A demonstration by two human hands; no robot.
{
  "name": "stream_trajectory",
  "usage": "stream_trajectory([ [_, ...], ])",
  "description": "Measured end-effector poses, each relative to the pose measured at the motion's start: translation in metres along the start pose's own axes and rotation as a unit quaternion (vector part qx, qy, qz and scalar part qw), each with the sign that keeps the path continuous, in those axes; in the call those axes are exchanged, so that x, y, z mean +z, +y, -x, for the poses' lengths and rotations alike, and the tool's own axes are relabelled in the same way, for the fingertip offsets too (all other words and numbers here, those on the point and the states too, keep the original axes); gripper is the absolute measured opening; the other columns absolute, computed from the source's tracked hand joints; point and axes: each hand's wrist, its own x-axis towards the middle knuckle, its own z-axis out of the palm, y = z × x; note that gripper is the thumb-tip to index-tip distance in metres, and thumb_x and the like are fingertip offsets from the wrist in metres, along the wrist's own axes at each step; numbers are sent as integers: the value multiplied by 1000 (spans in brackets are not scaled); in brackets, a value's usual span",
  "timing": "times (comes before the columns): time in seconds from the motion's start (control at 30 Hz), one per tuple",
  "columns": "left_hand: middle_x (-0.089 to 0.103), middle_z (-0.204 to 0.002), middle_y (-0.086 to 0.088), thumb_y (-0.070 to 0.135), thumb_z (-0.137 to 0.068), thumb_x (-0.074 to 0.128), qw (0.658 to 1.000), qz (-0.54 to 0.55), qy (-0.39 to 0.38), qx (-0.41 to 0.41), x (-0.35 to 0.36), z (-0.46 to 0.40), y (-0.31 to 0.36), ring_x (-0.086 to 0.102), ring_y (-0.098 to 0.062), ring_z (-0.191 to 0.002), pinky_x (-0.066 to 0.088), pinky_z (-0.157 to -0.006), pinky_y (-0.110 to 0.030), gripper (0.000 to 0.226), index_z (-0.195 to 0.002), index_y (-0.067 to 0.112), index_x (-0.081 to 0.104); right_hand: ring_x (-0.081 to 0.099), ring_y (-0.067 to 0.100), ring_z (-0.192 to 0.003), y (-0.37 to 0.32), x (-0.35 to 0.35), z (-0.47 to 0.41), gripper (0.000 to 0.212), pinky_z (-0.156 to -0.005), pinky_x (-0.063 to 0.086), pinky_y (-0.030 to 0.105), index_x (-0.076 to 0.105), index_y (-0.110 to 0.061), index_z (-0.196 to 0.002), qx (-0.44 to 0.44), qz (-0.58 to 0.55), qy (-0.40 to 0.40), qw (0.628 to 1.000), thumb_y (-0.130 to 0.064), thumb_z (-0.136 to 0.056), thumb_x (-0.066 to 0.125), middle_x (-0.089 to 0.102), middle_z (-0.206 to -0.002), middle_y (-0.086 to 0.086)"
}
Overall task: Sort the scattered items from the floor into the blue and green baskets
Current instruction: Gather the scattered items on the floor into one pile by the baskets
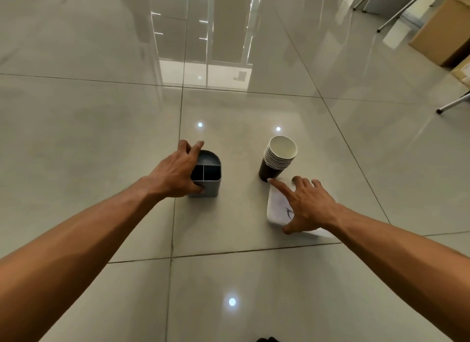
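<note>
While your left hand (pixel 175 173) grips the grey organizer (pixel 206 178) on the floor (pixel 76 128) w/ fingers wrapped round it, your right hand (pixel 309 205) lies spread, released, on the white tray (pixel 276 209); risk: index nudges the cup stack (pixel 278 158) over. Glossy tiles; cardboard box (pixel 442 33) far right; no baskets in view.

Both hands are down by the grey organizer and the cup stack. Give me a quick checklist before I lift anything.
1. Left hand around the grey organizer: ok, thumb on the near wall, fingers over the far rim.
2. Organizer upright on the floor: ok.
3. Organizer compartments empty: cannot tell, they look dark.
4. Right hand has a hold: not ok, fingers are spread over the white tray, nothing gripped.
5. Paper cup stack stable: ok, though it leans slightly and an index fingertip is at its base.
6. Blue and green baskets located: not ok, neither is in view.
</note>
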Motion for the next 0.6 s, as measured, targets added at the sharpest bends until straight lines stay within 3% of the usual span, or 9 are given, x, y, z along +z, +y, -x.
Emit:
stream_trajectory([
  [0.07, 29, -132, -11, 36, -65, 87, 999, -15, 27, 22, -1, 11, -3, 54, -30, -106, 54, -88, -36, 106, -147, 16, 23, 34, 34, -129, -19, -4, -3, 129, -108, 31, 45, -17, -47, -147, -23, -12, 11, 1000, -68, -59, 75, 30, -146, 17],
  [0.23, 37, -126, -14, 23, -62, 88, 989, -64, 108, 77, -9, 42, -26, 59, -30, -94, 55, -64, -31, 90, -136, 14, 37, 33, 35, -125, -76, -19, -9, 129, -107, 30, 44, -17, -48, -147, -90, -11, 28, 995, -66, -58, 75, 29, -143, 18],
  [0.37, 40, -118, -14, 15, -55, 87, 981, -85, 166, 50, -21, 76, -63, 59, -29, -85, 53, -45, -32, 89, -129, 13, 38, 32, 37, -129, -121, -34, -15, 124, -110, 29, 45, -16, -47, -148, -135, 15, 31, 990, -68, -61, 70, 27, -145, 21],
  [0.5, 41, -118, -16, 12, -57, 87, 967, -125, 221, 18, -40, 121, -107, 61, -31, -85, 55, -49, -34, 85, -127, 9, 40, 27, 39, -136, -163, -47, -27, 121, -113, 25, 47, -18, -50, -145, -163, 29, 20, 986, -69, -64, 69, 21, -152, 22],
  [0.6, 37, -129, -20, 15, -61, 83, 956, -147, 254, -26, -53, 155, -140, 60, -38, -90, 56, -57, -38, 78, -125, 11, 40, 31, 37, -132, -193, -59, -39, 119, -111, 27, 45, -17, -51, -145, -186, 39, 35, 981, -71, -62, 66, 25, -149, 21],
])
